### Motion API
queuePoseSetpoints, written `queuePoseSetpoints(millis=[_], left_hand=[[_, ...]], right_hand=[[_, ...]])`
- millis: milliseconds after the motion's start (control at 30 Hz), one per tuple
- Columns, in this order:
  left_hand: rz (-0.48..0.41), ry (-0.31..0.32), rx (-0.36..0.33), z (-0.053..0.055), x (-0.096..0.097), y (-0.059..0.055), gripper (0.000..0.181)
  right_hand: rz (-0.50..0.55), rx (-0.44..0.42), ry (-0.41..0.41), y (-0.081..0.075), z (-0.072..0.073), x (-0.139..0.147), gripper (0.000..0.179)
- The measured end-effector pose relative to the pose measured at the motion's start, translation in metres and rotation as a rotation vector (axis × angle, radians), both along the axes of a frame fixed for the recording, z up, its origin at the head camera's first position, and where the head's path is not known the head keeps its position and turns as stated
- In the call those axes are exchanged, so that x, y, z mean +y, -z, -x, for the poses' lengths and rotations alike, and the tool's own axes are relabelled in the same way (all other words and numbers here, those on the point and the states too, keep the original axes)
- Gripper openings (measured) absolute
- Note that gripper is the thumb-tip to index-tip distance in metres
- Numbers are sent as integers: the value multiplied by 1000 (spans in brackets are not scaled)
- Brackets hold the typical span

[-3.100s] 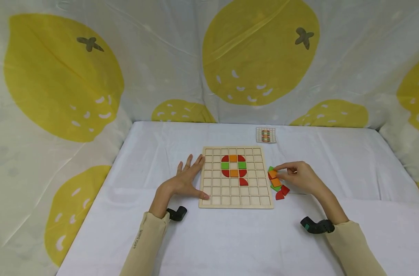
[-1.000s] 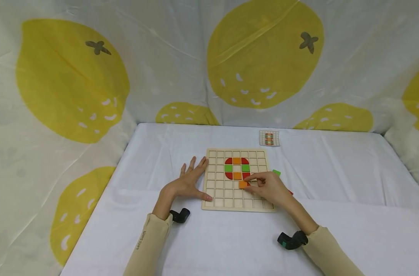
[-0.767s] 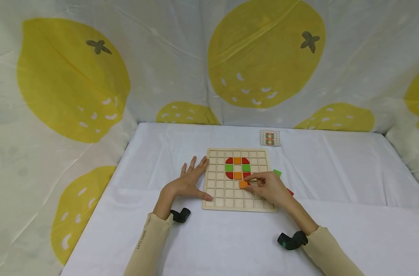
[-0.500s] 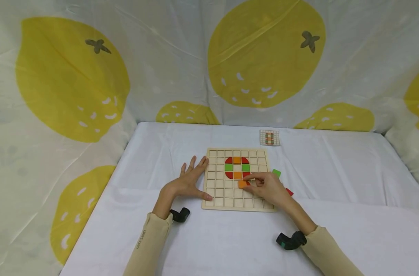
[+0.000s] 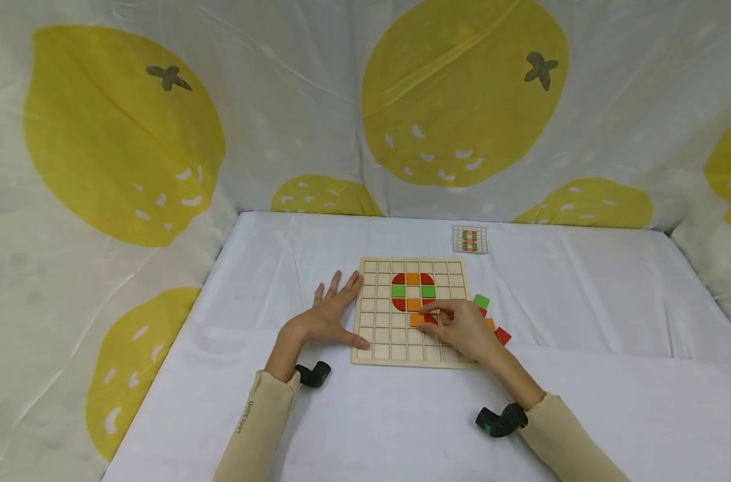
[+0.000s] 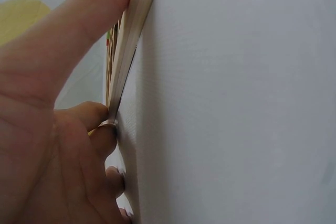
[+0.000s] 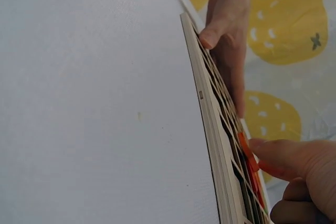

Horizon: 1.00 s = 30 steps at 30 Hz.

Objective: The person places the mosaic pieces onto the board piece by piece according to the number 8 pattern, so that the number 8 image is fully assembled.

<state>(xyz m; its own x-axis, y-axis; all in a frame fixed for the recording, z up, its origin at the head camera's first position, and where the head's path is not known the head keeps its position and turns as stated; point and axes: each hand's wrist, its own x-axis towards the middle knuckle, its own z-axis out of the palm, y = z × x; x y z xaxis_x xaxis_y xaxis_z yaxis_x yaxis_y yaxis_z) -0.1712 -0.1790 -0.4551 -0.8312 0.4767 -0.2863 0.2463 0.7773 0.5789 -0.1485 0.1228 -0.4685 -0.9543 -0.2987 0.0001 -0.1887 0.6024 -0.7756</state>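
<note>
A wooden grid board point(image 5: 380, 338) lies on the white-covered table. In its upper middle sits a ring of red quarter-round tiles, orange squares point(image 5: 412, 278) and green squares point(image 5: 398, 291). Below the ring, my right hand point(image 5: 464, 326) pinches an orange square tile point(image 5: 416, 320) between thumb and index finger, just left of a red quarter-round tile point(image 5: 431, 320). The right wrist view has this orange tile point(image 7: 245, 148) tilted in the grid. My left hand point(image 5: 325, 318) rests spread along the board's left side, thumb point(image 6: 100, 3) and fingertips touching its edge.
Loose tiles lie right of the board, partly behind my right hand: a green square point(image 5: 482, 301), a red one point(image 5: 503, 336) and a bit of orange point(image 5: 491, 325). A small pattern card point(image 5: 470, 239) lies behind the board. Lemon-print cloth point(image 5: 462, 94) hangs around the table.
My right hand picked the orange tile from the loose pile and brought it left onto the board. In the last half second it shifted slightly left. My left hand stays at the board's edge.
</note>
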Motion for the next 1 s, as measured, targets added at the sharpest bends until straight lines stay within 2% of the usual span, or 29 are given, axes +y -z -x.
queuePoseSetpoints(millis=[600,800,1000], left_hand=[[2,3,-3,0,0,-1,136],[-8,4,-8,-1,0,-2,136],[-1,3,-16,-2,0,-3,136]], right_hand=[[38,8,-34,3,-2,-4,20],[27,-28,15,-3,-3,15,21],[-2,-22,76,-8,-2,51,23]])
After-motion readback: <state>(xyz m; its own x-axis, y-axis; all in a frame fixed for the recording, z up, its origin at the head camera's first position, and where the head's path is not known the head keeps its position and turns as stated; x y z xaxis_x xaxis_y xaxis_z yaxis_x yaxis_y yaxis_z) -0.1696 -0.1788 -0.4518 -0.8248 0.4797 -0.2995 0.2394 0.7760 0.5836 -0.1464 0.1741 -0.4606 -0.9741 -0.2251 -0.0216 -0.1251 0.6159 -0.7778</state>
